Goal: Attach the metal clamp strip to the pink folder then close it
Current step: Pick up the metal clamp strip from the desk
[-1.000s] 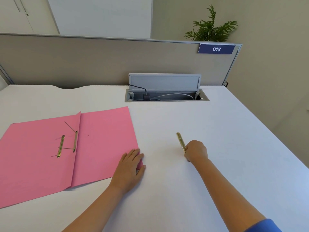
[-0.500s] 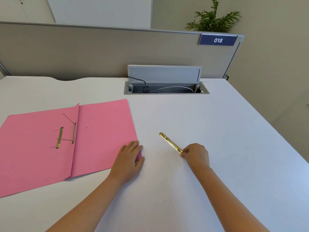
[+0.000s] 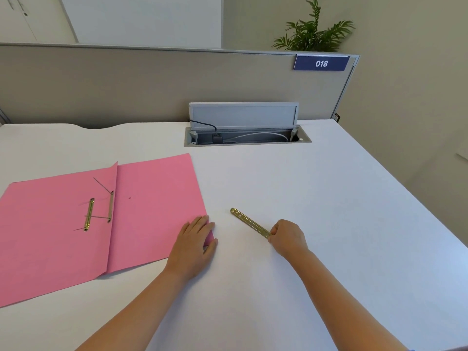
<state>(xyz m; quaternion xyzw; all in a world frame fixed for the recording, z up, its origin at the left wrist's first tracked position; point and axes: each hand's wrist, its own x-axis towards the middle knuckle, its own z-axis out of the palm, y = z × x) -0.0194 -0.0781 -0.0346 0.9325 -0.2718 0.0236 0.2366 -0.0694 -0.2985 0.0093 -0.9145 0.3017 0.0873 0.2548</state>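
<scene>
The right hand [image 3: 287,236] is pinching one end of the flat brass-coloured metal clamp strip [image 3: 249,222], lying on the white table [image 3: 329,198] and pointing toward ten o'clock. The left hand [image 3: 195,245], fingers released, is lying flat on the open pink card folder [image 3: 152,211] (its near right corner), at nine o'clock of the strip.

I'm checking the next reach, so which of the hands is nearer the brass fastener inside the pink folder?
Left. The left hand rests on the pink folder's near right corner, right of the fastener. The right hand is farther right, off the folder, holding the metal strip.
</scene>
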